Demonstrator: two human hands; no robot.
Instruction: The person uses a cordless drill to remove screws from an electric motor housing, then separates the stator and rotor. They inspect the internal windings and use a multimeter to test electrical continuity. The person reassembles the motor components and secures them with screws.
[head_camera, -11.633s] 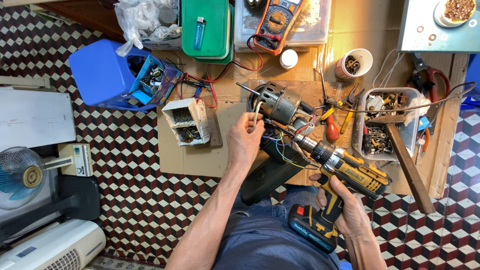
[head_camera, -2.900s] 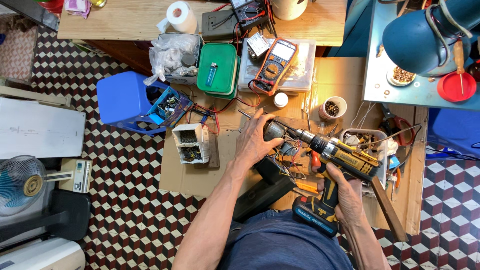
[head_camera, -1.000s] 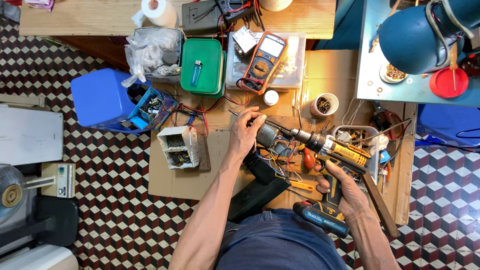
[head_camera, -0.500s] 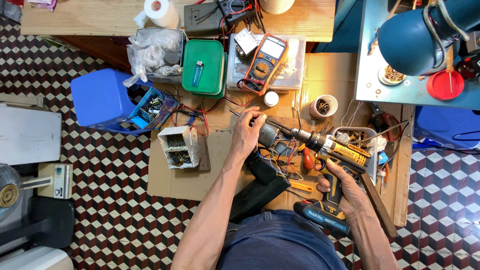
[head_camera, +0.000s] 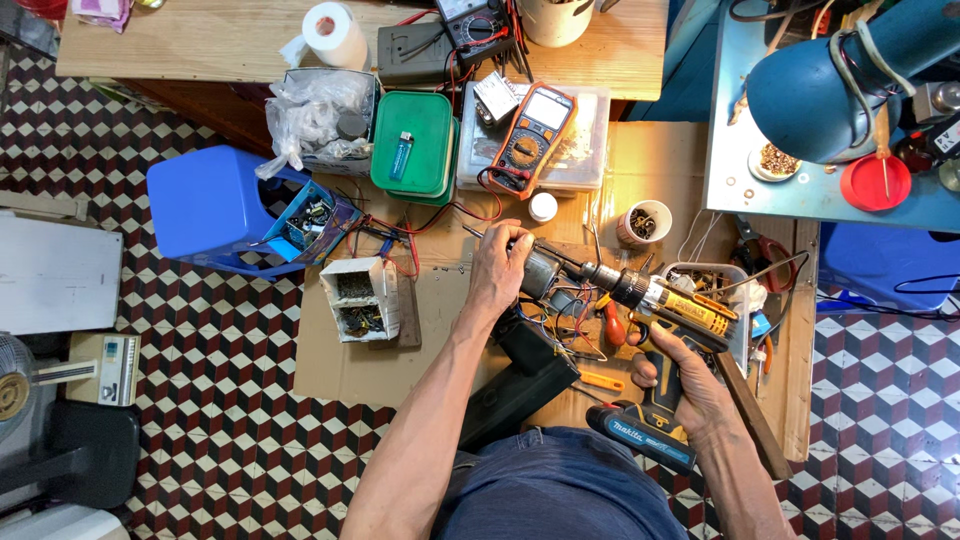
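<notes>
Since half a second ago, little has shifted: both hands sit on the same work, and only the head view has drifted slightly.

Left hand (head_camera: 498, 270) – grip closed over the top of a small motor (head_camera: 545, 275), fingers wrapped round its housing, holding it down on the cardboard (head_camera: 350, 350) that covers the floor. Motor sits directly under the palm; loose wires (head_camera: 560, 320) trail out of it toward the person.

Right hand (head_camera: 690, 385) – grip closed round the handle of a yellow-and-black drill (head_camera: 665, 305), battery end nearest the body. Drill nose points away from this grip toward the left hand; its bit appears to meet the motor's end, though the contact point is too small to make out.

Around the grips:
- red-handled screwdriver (head_camera: 613, 325) just below the drill nose
- black box (head_camera: 520, 385) between the two forearms
- clear tray (head_camera: 715, 285) of small parts just beyond the drill body
- white box (head_camera: 362, 298) of parts well left of the left hand
- orange multimeter (head_camera: 530, 130) and green box (head_camera: 412, 145) farther off, past the motor

Risks, as judged:
- Bit could slip off the fastener and skid toward the left fingers, which are very close to the drill's line.
- Motor could twist under torque if the left grip loosens.
- Loose wires lie near the chuck and could be caught and wound in.
</notes>
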